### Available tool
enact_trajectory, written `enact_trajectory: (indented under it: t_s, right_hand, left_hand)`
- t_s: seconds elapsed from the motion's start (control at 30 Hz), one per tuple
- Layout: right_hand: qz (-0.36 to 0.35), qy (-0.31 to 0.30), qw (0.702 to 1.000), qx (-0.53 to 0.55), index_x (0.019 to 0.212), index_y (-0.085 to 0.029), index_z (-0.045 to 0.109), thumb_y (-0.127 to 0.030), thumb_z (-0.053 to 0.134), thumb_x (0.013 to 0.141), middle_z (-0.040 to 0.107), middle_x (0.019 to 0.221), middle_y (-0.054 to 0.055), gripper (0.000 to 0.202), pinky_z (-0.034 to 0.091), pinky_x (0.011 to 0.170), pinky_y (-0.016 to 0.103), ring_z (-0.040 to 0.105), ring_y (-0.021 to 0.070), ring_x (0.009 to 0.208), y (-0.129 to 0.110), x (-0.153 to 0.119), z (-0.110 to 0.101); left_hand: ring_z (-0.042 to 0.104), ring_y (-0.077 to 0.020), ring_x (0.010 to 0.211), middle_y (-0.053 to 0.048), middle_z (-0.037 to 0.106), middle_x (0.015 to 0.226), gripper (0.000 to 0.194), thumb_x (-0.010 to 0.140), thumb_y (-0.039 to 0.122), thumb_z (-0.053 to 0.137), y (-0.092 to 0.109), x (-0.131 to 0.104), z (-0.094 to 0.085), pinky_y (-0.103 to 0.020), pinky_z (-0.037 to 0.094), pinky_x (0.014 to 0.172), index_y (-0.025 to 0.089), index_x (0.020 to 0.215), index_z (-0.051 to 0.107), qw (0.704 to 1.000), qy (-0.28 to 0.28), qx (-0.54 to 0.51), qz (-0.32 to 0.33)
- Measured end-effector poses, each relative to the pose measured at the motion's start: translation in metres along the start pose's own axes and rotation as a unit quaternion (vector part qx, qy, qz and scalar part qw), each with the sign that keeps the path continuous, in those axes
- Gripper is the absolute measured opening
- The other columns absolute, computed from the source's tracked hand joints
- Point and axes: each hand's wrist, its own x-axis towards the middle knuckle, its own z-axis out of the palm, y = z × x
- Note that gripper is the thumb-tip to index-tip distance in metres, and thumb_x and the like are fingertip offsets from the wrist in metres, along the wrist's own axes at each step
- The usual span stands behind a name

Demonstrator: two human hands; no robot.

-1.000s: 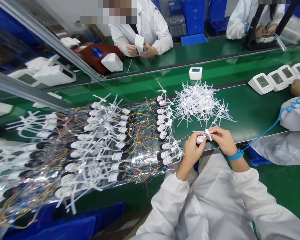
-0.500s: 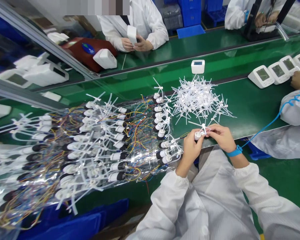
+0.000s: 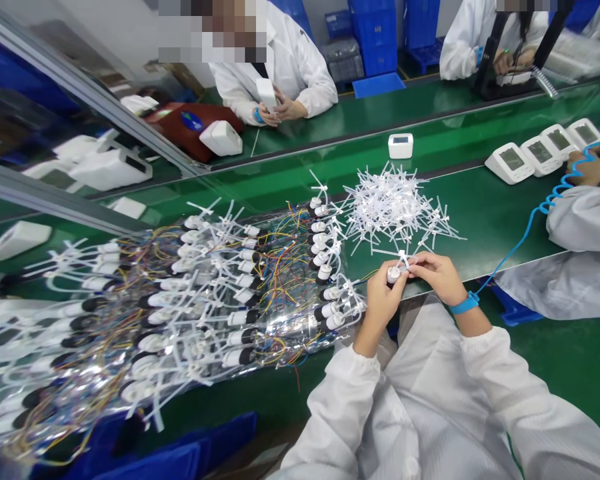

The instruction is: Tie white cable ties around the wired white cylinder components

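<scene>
1. The small white motor (image 3: 393, 273) sits on the wearer's side of the heap of white tube pieces (image 3: 387, 203), just over the worktop's (image 3: 485, 213) near edge; thin wires (image 3: 371, 275) run from it towards the left.
2. It looks light and hard-bodied, so a firm pinch round its casing should be safe; the wires look like its weak point and would be poor things to pull on; the casing may be a little slippery, being smooth.
3. The branched tube (image 3: 403, 257) beside it looks soft and springy, likely to bend or twist if taken by a free end; close to its joint seems the surer hold.
4. The left hand (image 3: 384, 293) has the motor clamped between thumb and fingers, its forearm angled up from the wearer's lap; the right hand (image 3: 443, 277) comes in from the other side, thumb and forefinger closed in a pinch on the tube; the hands are nearly touching at the fingertips, both below the heap, the right wrist in a blue strap (image 3: 465, 304).
</scene>
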Motion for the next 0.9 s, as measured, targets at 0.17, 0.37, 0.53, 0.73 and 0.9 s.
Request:
enact_trajectory:
  t_s: [0.17,0.37,0.53,0.73,0.9]
  right_hand:
    - [-0.016,0.015,0.999,0.026,0.097,-0.022,0.085,-0.053,0.098,0.081,0.082,0.099,0.006,0.037,0.070,0.093,0.039,0.080,0.0225,0.092,0.001,-0.003,0.004]
    - [-0.006,0.007,0.999,0.036,0.093,-0.022,0.084,-0.055,0.099,0.079,0.080,0.105,0.007,0.039,0.071,0.093,0.041,0.078,0.0237,0.098,0.001,-0.002,0.003]
    - [-0.045,-0.010,0.999,-0.001,0.088,-0.024,0.084,-0.054,0.095,0.085,0.078,0.100,0.007,0.032,0.069,0.086,0.041,0.075,0.0231,0.089,-0.005,-0.001,0.002]
    - [-0.060,-0.030,0.996,-0.053,0.085,-0.025,0.086,-0.053,0.089,0.092,0.080,0.097,0.008,0.028,0.067,0.081,0.041,0.076,0.0253,0.089,-0.012,-0.002,0.000]
    - [-0.054,-0.029,0.996,-0.058,0.089,-0.025,0.088,-0.051,0.091,0.090,0.081,0.098,0.008,0.026,0.068,0.085,0.040,0.076,0.0248,0.091,-0.010,0.002,-0.001]
  left_hand:
    - [0.077,-0.0230,0.095,-0.007,0.084,0.106,0.014,0.101,0.028,0.071,0.000,-0.001,-0.001,-0.034,0.056,0.090,0.021,0.111,0.077,1.000,0.006,0.025,0.012]
    - [0.078,-0.0233,0.094,-0.007,0.086,0.105,0.014,0.101,0.030,0.072,0.002,-0.001,-0.003,-0.033,0.059,0.088,0.020,0.109,0.078,1.000,0.004,0.009,-0.014]
    - [0.078,-0.0237,0.095,-0.008,0.086,0.107,0.014,0.101,0.029,0.072,0.004,0.000,-0.005,-0.033,0.059,0.088,0.020,0.110,0.079,1.000,-0.008,-0.004,-0.024]
    - [0.076,-0.0217,0.087,-0.006,0.085,0.099,0.010,0.100,0.028,0.071,0.000,-0.001,-0.008,-0.032,0.057,0.083,0.021,0.102,0.077,1.000,-0.020,0.003,-0.019]
    - [0.077,-0.0230,0.090,-0.006,0.085,0.103,0.012,0.100,0.029,0.073,0.000,0.000,-0.004,-0.033,0.058,0.085,0.021,0.106,0.079,1.000,-0.006,0.004,-0.027]
